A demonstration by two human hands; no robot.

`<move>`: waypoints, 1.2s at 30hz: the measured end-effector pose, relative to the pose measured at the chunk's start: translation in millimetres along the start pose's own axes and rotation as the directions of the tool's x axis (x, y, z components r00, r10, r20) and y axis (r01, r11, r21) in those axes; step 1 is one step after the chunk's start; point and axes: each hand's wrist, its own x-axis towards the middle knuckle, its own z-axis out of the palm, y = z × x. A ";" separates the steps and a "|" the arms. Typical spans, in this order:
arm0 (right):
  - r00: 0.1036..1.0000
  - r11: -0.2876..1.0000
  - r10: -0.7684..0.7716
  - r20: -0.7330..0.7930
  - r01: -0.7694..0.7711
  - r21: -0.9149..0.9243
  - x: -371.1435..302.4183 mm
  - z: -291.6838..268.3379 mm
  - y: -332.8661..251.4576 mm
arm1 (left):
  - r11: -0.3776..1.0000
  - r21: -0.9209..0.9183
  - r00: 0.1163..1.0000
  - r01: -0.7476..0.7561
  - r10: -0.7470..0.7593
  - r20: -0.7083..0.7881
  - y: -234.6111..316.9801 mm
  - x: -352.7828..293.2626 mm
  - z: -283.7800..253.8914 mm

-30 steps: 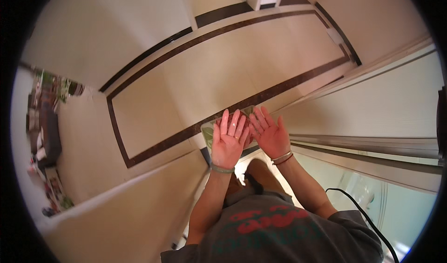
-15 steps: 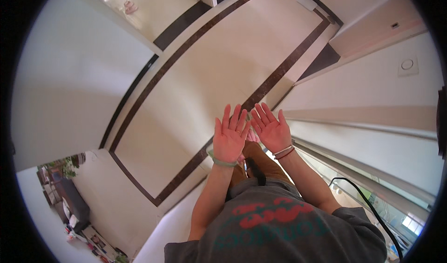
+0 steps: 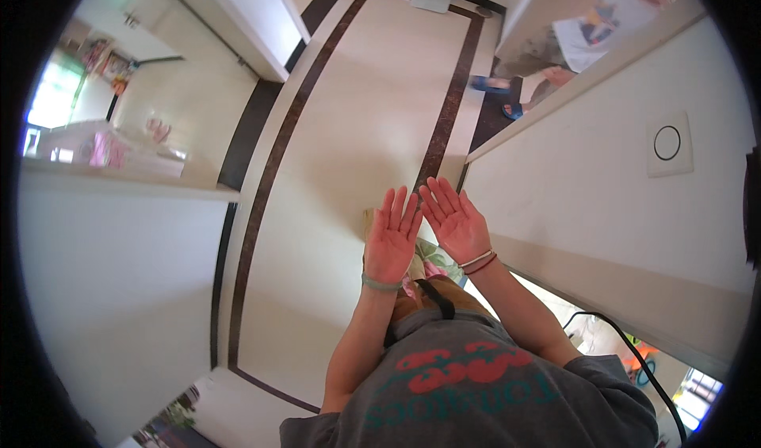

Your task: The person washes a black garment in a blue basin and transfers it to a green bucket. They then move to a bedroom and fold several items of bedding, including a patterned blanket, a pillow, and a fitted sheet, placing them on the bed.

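Note:
My left hand is held palm up in front of me, fingers stretched out, with nothing in it. A pale green bangle circles that wrist. Close beside it, my right hand also faces palm up, its fingers extended and slightly apart, bearing nothing. A white band and a dark red band sit on the right wrist. The fingertips of the two hands nearly meet. Below them a patch of pink and green floral material shows by my feet, partly hidden by my hands.
A pale hallway floor with dark border strips stretches ahead. A person in a white top and blue slippers is in the doorway at upper right. A wall switch is on the right wall. A black cable runs beside my right arm.
My view has turned and moved along the hallway. The person at upper right and more of the room at upper left have come into sight. Both hands stay open, palms up.

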 end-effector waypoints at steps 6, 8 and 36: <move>0.983 0.982 -0.152 -0.103 0.162 0.096 60.3 8.3 -5.5 | 0.980 0.009 0.981 0.196 -0.196 0.003 42.9 78.9 21.4; 0.973 0.959 -0.188 -0.135 0.212 0.190 73.7 3.3 -8.6 | 0.957 0.061 0.958 0.284 -0.286 0.021 49.6 103.8 26.6; 0.501 0.377 -0.742 -0.446 0.861 0.340 148.0 25.0 -193.2 | 0.522 0.217 0.544 0.825 -0.837 -0.056 -113.8 358.8 139.6</move>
